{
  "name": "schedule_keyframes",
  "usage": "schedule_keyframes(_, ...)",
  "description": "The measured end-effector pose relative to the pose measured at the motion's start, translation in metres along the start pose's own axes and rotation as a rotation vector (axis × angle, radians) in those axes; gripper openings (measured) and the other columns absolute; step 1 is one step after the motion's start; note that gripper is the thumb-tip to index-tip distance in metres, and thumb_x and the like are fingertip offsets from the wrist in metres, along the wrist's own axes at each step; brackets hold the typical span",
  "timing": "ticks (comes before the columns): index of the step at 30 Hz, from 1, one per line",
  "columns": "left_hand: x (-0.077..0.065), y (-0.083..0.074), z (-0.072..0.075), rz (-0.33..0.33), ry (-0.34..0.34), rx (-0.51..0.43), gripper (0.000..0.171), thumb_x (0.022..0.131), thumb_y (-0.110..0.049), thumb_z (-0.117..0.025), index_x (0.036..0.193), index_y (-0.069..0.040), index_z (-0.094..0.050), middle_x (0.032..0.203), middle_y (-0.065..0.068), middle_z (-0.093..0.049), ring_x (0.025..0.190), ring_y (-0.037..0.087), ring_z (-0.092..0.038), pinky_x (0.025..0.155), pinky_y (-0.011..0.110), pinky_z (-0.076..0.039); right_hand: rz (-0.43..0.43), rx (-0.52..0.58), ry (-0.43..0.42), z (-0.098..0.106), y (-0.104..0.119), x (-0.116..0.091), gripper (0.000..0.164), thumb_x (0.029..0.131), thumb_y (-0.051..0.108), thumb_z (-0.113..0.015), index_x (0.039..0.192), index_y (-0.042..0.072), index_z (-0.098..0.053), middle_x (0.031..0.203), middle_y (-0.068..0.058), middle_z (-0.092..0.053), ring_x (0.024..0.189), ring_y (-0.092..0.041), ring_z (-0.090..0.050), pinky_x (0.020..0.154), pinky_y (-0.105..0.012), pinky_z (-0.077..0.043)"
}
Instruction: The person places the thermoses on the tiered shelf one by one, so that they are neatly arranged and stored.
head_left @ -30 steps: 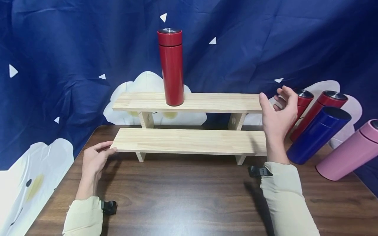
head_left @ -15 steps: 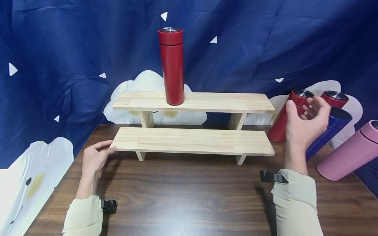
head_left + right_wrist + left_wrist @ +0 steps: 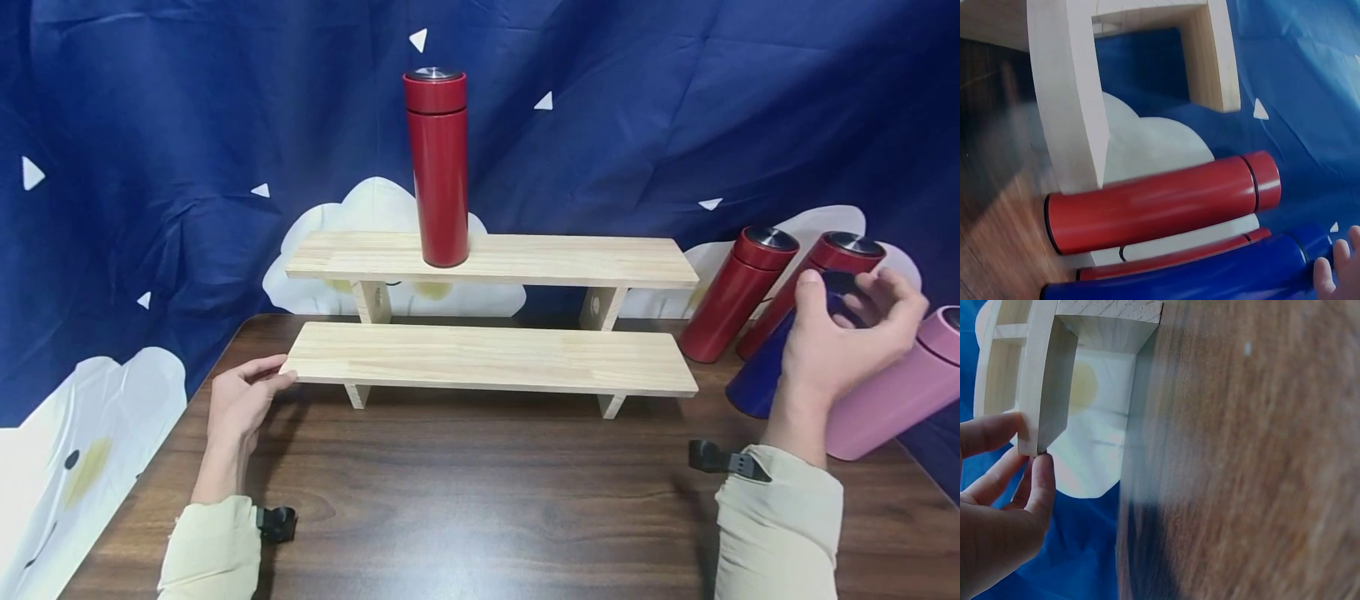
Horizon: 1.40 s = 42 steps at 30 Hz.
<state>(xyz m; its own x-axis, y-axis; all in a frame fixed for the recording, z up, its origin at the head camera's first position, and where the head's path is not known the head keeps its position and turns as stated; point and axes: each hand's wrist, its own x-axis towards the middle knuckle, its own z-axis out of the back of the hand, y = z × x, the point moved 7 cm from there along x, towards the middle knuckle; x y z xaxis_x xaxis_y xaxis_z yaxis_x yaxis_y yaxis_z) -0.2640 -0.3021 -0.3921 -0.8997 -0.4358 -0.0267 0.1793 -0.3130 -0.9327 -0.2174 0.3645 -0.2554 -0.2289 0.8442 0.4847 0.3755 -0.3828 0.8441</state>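
Observation:
In the head view a two-tier wooden shelf [image 3: 487, 358] stands on the table. My left hand [image 3: 242, 408] is at the left end of its lower board; in the left wrist view its fingertips [image 3: 1041, 472] pinch the board's end. A red thermos bottle [image 3: 439, 175] stands upright on the upper board. At the right, my right hand [image 3: 847, 350] has its fingers parted and curved, in front of a blue thermos bottle [image 3: 753, 387]. In the right wrist view, fingertips appear beside the lid end of the blue thermos bottle [image 3: 1229, 269]; contact cannot be told.
Two more red thermos bottles, one nearer the shelf [image 3: 731, 304] and one partly hidden [image 3: 855, 250], stand beside the blue one. A pink thermos bottle [image 3: 892, 400] is at far right. A blue patterned curtain [image 3: 585, 167] hangs behind the brown table [image 3: 465, 500].
My right hand has moved rightward from the shelf's right end, past the nearer red thermos bottle, to the blue one. My left hand has stayed at the lower board.

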Motion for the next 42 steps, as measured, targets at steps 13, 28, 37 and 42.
schedule_keyframes(13, -0.001, -0.001, 0.0, -0.006, -0.006, 0.012, 0.044, 0.09, -0.011, -0.075, 0.131, 0.001, -0.066, 0.132, 0.019, -0.062, 0.091, 0.002, -0.058, 0.076, 0.013, -0.045, -0.053, -0.094, -0.035, 0.02, -0.023, 0.005, 0.054, 0.082, 0.019, -0.081, 0.13, 0.017, -0.057, 0.134, 0.004, -0.05, 0.122, -0.006, -0.042, 0.104, -0.019, -0.028)
schedule_keyframes(28, 0.0, 0.0, 0.0, 0.004, 0.002, 0.027, 0.046, 0.089, -0.013, -0.076, 0.132, 0.0, -0.066, 0.133, 0.018, -0.062, 0.095, 0.004, -0.058, 0.077, 0.013, -0.045, -0.119, -0.01, -0.013, 0.014, -0.041, 0.001, 0.067, 0.078, 0.007, -0.083, 0.136, 0.015, -0.052, 0.135, 0.0, -0.053, 0.125, -0.011, -0.047, 0.107, -0.021, -0.031)
schedule_keyframes(37, 0.001, 0.002, 0.0, -0.008, 0.013, 0.025, 0.046, 0.09, -0.014, -0.075, 0.133, -0.001, -0.066, 0.134, 0.017, -0.062, 0.1, 0.008, -0.059, 0.079, 0.014, -0.045, -0.093, 0.027, 0.014, 0.01, -0.041, -0.001, 0.071, 0.077, 0.0, -0.08, 0.139, 0.013, -0.049, 0.136, -0.001, -0.051, 0.127, -0.014, -0.047, 0.108, -0.021, -0.031)
schedule_keyframes(42, 0.0, 0.0, 0.0, -0.007, 0.015, 0.017, 0.046, 0.09, -0.013, -0.074, 0.133, 0.0, -0.065, 0.135, 0.018, -0.061, 0.1, 0.007, -0.059, 0.078, 0.013, -0.045, -0.112, 0.011, 0.007, 0.01, -0.044, -0.001, 0.071, 0.077, -0.001, -0.081, 0.139, 0.015, -0.05, 0.136, -0.001, -0.051, 0.126, -0.013, -0.046, 0.107, -0.022, -0.032)
